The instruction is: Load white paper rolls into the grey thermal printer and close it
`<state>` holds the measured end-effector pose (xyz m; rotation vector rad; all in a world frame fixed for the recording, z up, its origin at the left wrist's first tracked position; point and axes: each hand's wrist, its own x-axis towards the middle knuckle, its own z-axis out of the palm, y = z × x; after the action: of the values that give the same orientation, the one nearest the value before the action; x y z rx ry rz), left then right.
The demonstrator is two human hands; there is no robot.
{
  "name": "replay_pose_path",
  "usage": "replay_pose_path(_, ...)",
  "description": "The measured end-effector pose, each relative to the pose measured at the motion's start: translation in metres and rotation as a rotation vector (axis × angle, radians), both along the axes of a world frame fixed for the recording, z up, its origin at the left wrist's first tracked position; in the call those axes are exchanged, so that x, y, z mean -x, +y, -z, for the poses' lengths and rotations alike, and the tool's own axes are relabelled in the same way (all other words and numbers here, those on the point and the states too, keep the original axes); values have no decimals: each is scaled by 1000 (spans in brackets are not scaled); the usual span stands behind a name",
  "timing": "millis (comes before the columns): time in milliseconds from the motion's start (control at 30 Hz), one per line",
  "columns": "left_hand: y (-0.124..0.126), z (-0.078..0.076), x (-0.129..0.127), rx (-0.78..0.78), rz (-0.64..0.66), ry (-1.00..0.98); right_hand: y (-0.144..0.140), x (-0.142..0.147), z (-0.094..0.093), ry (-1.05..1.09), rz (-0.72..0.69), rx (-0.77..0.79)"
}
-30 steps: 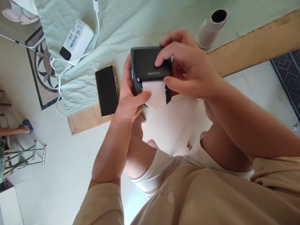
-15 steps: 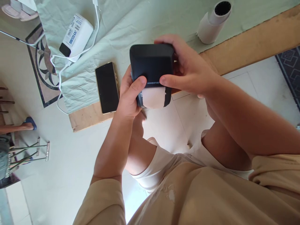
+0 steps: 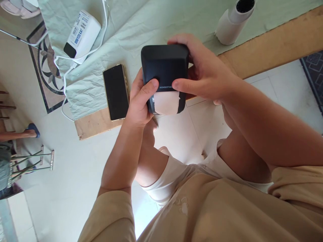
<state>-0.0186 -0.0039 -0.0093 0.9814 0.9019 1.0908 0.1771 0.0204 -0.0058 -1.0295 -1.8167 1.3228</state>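
Black device (image 3: 165,67) clamped between two hands

The cloth-covered tabletop (image 3: 131,30) stretches across the far side. A white cylinder (image 3: 228,30) stands at far right, its open mouth too dark to read. The device lies between the left hand (image 3: 140,101) and right hand (image 3: 204,70), each grip closed on its own side of it, thumbs on top. White paper (image 3: 166,103) covers part of its near end.

The device (image 3: 166,69) is black, the cloth (image 3: 136,30) pale green.
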Motion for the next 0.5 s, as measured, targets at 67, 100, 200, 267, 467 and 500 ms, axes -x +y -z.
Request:
replay_pose_path(67, -1, -2, 0, 0, -9, 11, -1, 0, 0, 2, -13, 15)
replay_pose_path(100, -1, -2, 0, 5, -16, 18, -1, -1, -1, 0, -17, 20)
replay_pose_path(200, -2, -4, -1, 18, -21, 32, -2, -1, -1, -6, -16, 12)
replay_pose_path(267, -2, -4, -2, 9, -4, -1, -2, -1, 0, -1, -3, 6)
replay_pose_path(467, 4, -5, -8, 91, -21, -138, -2, -1, 1, 186, 68, -30)
replay_pose_path(500, 4, -4, -8, 106, -43, -136, -2, -1, 1, 211, 83, -52)
